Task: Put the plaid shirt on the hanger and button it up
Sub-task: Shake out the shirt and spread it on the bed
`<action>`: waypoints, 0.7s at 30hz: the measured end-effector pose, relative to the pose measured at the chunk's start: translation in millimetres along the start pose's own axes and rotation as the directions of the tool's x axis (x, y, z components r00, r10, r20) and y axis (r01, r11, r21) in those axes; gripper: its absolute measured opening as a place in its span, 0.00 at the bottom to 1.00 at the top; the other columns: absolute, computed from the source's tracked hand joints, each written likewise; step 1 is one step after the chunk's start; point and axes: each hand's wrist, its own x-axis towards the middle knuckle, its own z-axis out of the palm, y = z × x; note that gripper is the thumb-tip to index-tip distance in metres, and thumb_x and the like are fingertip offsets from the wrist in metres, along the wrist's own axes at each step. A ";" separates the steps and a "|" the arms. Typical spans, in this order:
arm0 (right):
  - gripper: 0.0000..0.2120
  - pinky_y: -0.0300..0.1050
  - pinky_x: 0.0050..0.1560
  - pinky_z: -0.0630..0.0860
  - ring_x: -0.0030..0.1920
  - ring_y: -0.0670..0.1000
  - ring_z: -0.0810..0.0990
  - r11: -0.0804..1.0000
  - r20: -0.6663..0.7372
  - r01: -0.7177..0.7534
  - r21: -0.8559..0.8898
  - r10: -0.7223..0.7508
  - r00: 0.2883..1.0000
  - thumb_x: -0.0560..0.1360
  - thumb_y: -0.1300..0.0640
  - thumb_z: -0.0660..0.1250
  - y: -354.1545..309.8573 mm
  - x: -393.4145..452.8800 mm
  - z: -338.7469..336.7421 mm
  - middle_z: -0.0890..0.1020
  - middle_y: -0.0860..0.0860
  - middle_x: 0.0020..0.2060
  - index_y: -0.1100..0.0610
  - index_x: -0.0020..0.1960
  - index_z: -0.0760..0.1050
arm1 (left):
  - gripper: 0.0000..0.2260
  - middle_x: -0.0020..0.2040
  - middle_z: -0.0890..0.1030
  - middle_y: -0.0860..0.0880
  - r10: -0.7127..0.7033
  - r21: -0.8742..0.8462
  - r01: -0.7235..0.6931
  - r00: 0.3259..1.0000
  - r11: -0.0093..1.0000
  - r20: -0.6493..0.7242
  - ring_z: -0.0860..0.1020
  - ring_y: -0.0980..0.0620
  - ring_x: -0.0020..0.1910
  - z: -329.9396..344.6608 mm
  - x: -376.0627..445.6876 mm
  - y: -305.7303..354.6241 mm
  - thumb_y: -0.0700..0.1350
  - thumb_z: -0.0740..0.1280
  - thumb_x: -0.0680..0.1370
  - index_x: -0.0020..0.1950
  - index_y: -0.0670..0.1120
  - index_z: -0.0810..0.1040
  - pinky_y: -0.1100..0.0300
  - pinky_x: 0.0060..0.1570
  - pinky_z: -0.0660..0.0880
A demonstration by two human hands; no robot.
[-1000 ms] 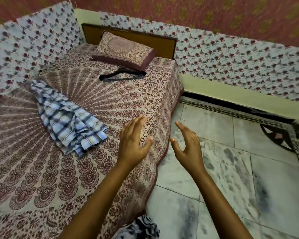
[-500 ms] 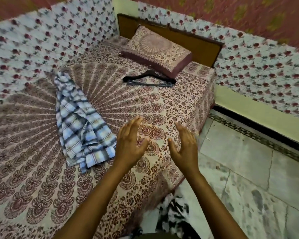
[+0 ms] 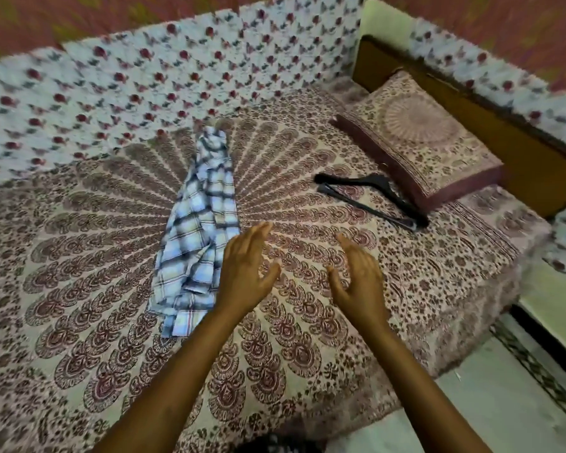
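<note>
A blue and white plaid shirt (image 3: 198, 230) lies crumpled in a long strip on the patterned bed cover. A black hanger (image 3: 370, 199) lies flat on the bed to its right, just in front of the pillow. My left hand (image 3: 247, 266) hovers open above the bed, its back right beside the shirt's lower right edge. My right hand (image 3: 356, 276) is open too, palm facing left, between the shirt and the hanger. Neither hand holds anything.
A patterned pillow (image 3: 422, 138) rests against the wooden headboard (image 3: 490, 125) at the right. Floral cloth (image 3: 144, 93) covers the wall behind the bed. The bed's edge (image 3: 471, 348) drops to a tiled floor (image 3: 490, 403) at the lower right.
The view has swung left and closer over the bed. Both hands, earlier over the bed's edge and floor, now hang over the bed cover, nearer the shirt and hanger.
</note>
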 end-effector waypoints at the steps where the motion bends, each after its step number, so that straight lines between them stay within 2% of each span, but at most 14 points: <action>1: 0.26 0.53 0.74 0.55 0.72 0.49 0.62 1.000 0.016 0.021 -0.003 -0.021 1.000 0.77 0.53 0.60 -1.6 15.5 4.5 0.66 0.48 0.70 0.49 0.73 0.56 | 0.29 0.74 0.65 0.47 -0.010 0.018 0.011 1.000 1.000 -0.009 0.63 0.47 0.72 -1.5 11.6 -9.2 0.59 0.55 0.74 0.74 0.50 0.59 0.51 0.71 0.57; 4: 0.26 0.46 0.71 0.50 0.71 0.50 0.63 0.998 0.035 0.066 -0.017 -0.065 0.997 0.77 0.54 0.61 -13.3 52.7 15.7 0.67 0.49 0.69 0.50 0.73 0.57 | 0.31 0.74 0.64 0.47 -0.021 0.069 0.021 1.000 0.997 -0.008 0.63 0.46 0.72 -6.7 41.1 -33.7 0.61 0.52 0.73 0.74 0.49 0.61 0.48 0.71 0.59; 8: 0.26 0.51 0.72 0.52 0.72 0.53 0.62 0.995 0.075 0.096 -0.041 -0.093 0.993 0.78 0.53 0.61 -34.8 97.1 37.7 0.66 0.51 0.71 0.51 0.74 0.57 | 0.31 0.73 0.65 0.46 -0.057 0.056 0.059 0.998 0.997 -0.038 0.63 0.45 0.72 -18.1 75.0 -66.2 0.60 0.52 0.73 0.73 0.48 0.62 0.51 0.71 0.55; 12: 0.27 0.45 0.70 0.47 0.72 0.54 0.61 0.992 0.153 0.117 -0.051 -0.107 0.982 0.78 0.52 0.60 -53.3 142.9 71.9 0.65 0.53 0.72 0.52 0.74 0.55 | 0.27 0.73 0.66 0.46 -0.129 0.045 0.132 0.989 0.990 -0.066 0.64 0.44 0.72 -21.8 111.1 -114.7 0.57 0.57 0.75 0.72 0.48 0.64 0.47 0.70 0.60; 17: 0.26 0.48 0.70 0.54 0.71 0.54 0.63 0.990 0.211 0.135 -0.040 -0.124 0.970 0.78 0.53 0.61 -63.2 192.2 115.3 0.66 0.53 0.71 0.53 0.74 0.57 | 0.29 0.71 0.68 0.45 -0.173 0.076 0.177 0.984 0.981 -0.051 0.66 0.43 0.71 -12.3 151.4 -167.6 0.59 0.53 0.74 0.71 0.47 0.67 0.46 0.69 0.62; 21: 0.27 0.52 0.71 0.58 0.70 0.54 0.65 0.984 0.250 0.170 -0.043 -0.154 0.956 0.77 0.55 0.63 -61.0 231.5 144.7 0.69 0.54 0.70 0.53 0.73 0.59 | 0.31 0.72 0.67 0.44 -0.232 0.092 0.234 0.972 0.968 -0.032 0.65 0.44 0.72 0.0 181.6 -203.5 0.60 0.51 0.73 0.71 0.45 0.66 0.48 0.70 0.59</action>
